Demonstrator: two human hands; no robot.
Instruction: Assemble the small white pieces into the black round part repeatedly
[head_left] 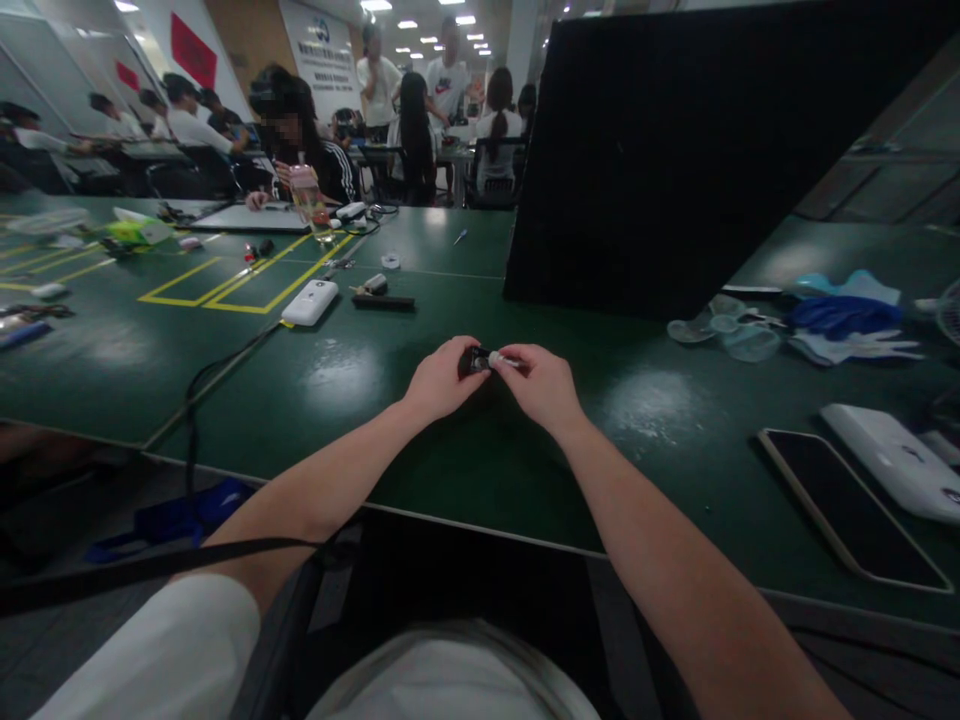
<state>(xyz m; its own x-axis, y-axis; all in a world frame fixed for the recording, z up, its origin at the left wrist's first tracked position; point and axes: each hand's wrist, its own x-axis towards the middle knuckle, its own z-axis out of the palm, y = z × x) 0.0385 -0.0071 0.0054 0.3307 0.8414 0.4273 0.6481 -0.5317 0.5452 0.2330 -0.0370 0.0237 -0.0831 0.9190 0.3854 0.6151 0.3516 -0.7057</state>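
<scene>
My left hand (444, 380) and my right hand (541, 385) meet over the green table (337, 400), a little beyond its near edge. The left hand's fingers are closed on a small black part (474, 360). A small white piece (501, 360) is pinched in the right hand's fingertips, its end touching the black part. Both forearms reach in from the bottom of the view. What the two small pieces are is too small to make out.
A large black panel (675, 150) stands tilted behind my hands. A phone (851, 510) and a white device (892, 460) lie at right, gloves (840, 320) and clear plastic beyond. A white box (309, 302), a cable and yellow tape lines sit at left. Several people sit and stand further back.
</scene>
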